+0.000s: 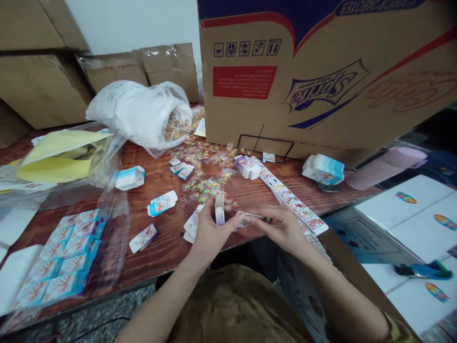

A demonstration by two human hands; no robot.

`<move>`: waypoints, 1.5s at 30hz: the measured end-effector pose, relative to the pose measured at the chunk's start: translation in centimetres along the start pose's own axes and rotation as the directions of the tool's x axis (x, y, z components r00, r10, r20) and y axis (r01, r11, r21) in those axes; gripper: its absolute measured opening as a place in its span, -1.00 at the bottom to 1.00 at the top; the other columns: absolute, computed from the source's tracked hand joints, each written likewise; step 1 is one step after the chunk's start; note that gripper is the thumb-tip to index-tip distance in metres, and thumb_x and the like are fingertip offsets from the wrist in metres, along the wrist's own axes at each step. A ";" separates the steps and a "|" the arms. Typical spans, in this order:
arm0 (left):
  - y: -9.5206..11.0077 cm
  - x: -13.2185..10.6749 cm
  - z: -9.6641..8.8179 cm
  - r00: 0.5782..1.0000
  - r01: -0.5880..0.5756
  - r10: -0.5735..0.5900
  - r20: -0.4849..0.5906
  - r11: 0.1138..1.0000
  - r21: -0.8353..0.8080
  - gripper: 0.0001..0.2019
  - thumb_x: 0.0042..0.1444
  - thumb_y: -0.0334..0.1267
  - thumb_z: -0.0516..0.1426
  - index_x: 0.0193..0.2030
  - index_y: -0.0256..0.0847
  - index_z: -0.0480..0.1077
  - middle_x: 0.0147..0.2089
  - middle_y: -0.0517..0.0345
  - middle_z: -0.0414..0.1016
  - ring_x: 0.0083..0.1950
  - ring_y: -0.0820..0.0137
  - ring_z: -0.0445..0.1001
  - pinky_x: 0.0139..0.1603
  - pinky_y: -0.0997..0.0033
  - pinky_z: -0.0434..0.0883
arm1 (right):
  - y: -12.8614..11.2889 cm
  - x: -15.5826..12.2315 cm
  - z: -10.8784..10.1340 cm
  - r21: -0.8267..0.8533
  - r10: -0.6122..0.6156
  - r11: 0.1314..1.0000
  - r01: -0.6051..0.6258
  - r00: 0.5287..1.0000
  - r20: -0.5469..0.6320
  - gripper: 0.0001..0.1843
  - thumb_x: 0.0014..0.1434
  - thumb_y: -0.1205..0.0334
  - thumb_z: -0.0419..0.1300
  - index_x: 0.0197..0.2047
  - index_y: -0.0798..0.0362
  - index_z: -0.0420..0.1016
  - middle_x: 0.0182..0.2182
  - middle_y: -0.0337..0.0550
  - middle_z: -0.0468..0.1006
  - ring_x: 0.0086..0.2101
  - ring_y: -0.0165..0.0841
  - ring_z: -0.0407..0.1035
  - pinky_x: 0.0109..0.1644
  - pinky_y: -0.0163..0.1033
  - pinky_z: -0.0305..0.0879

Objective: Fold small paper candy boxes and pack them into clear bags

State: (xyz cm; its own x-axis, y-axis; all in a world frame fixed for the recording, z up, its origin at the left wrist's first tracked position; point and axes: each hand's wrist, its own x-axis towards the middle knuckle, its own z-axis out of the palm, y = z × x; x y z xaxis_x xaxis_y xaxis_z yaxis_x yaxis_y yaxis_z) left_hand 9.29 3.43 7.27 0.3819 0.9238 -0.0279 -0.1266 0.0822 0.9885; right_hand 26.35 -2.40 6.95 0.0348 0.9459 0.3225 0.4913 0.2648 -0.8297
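My left hand [211,229] is closed around a small white carton [219,212], which stands upright with its top open. Its thumb and the fingertips of my right hand [283,227] meet at a small, thin printed piece [246,220], mostly covered by the fingers. My right hand pinches that piece; its exact kind is unclear. Flattened white cartons [193,224] lie beside my left hand. Beyond both hands is a loose heap of small clear packets [210,183] with colourful bits inside. A long printed sticker strip [285,195] runs past my right hand.
A white sack [132,107] lies on its side, spilling packets. A large cardboard box [250,109] stands behind. Bagged rows of small boxes [67,252] sit at left. Loose cartons [162,203], a purple-white carton stack [248,166] and a blue-white stack [323,169] lie around.
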 end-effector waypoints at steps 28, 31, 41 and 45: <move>-0.9 -1.5 -1.8 0.995 -0.087 0.092 -0.035 0.988 0.127 -0.78 -0.06 -0.35 0.26 -0.40 -0.20 0.25 -0.45 0.33 0.31 -0.42 0.53 0.29 -0.33 0.54 0.31 | 0.5 -1.2 3.5 -0.067 -0.118 0.992 0.110 0.984 -0.133 -0.80 0.27 0.21 0.17 -0.31 0.07 0.59 -0.52 -0.24 0.61 -0.57 -0.45 0.44 -0.49 -0.41 0.33; -1.5 -1.5 -2.1 1.000 -0.001 0.002 -0.014 0.993 0.122 -0.76 -0.11 -0.35 0.27 -0.39 -0.20 0.25 -0.47 0.35 0.29 -0.45 0.54 0.25 -0.38 0.55 0.29 | 0.9 -1.3 3.2 -0.224 -0.231 0.957 0.185 0.951 -0.206 -0.87 0.26 0.29 0.18 -0.29 0.06 0.57 -0.53 -0.25 0.60 -0.59 -0.46 0.43 -0.48 -0.40 0.34; -2.1 -1.4 -1.9 0.998 0.028 -0.027 -0.062 1.000 0.012 -0.78 -0.13 -0.38 0.24 -0.38 -0.19 0.25 -0.43 0.33 0.29 -0.41 0.54 0.28 -0.33 0.55 0.31 | 1.6 -2.2 4.3 -0.533 -0.453 0.744 0.404 0.890 0.043 -0.69 0.28 0.15 0.20 0.04 0.09 0.50 -0.46 -0.15 0.64 -0.48 -0.38 0.50 -0.32 -0.30 0.40; -1.2 -1.7 -2.2 0.999 0.021 -0.021 0.027 1.000 0.009 -0.79 -0.08 -0.37 0.26 -0.35 -0.21 0.28 -0.41 0.32 0.31 -0.39 0.56 0.29 -0.31 0.57 0.31 | 1.5 -2.4 4.6 -0.426 -0.375 0.839 0.338 0.927 -0.003 -0.64 0.30 0.09 0.18 0.11 0.03 0.46 -0.32 -0.10 0.69 -0.42 -0.36 0.56 -0.32 -0.31 0.43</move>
State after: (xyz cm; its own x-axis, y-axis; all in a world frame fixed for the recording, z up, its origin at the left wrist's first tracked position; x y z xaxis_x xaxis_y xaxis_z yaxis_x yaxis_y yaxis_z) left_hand 6.73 2.56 5.84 0.4090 0.9114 -0.0448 -0.1100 0.0979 0.9891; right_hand 23.00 -3.42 2.88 -0.1493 0.7771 0.6114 0.7951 0.4620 -0.3930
